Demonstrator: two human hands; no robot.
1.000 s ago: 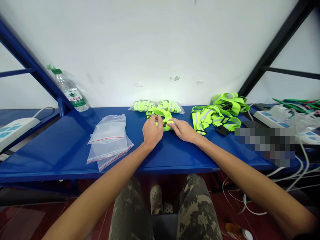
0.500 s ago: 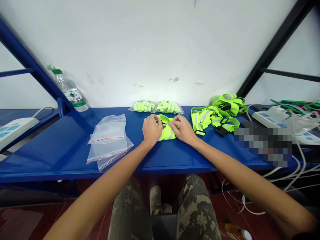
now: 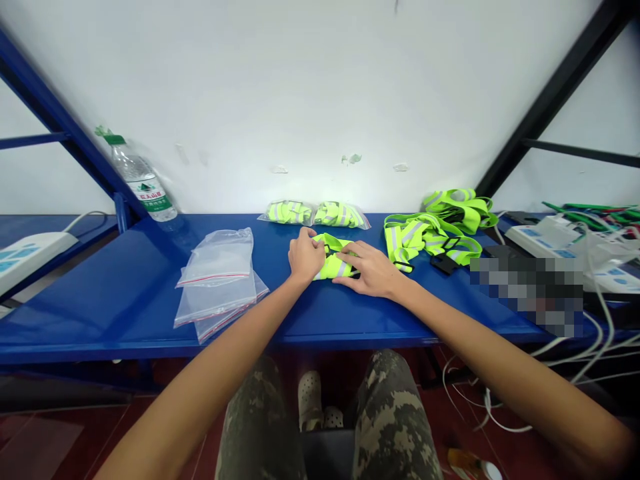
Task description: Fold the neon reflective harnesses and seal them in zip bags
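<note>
A folded neon-yellow reflective strap (image 3: 331, 269) with grey bands and dark parts lies on the blue table between my hands. My left hand (image 3: 305, 257) is closed on the left end of the bundle, its fingers pinched at the upper edge. Over the right end lies my right hand (image 3: 373, 269), fingers across the top and thumb along the near side, gripping it. Behind the bundle, two clear bags (image 3: 340, 215) of similar straps rest against the wall. To the right is a loose pile of straps (image 3: 415, 233) with black buckles (image 3: 444, 264).
Flat zip bags (image 3: 217, 287) with red seals are stacked on the table (image 3: 125, 293) at left. A water bottle (image 3: 150, 193) leans by the blue frame. Power strips (image 3: 540, 241), cables and a blurred-out dark object (image 3: 525, 287) occupy the right side.
My right hand has shifted from pinching the strap's upper middle to lying lower over its right end, thumb now at the near side. My left hand stays at the left end.
</note>
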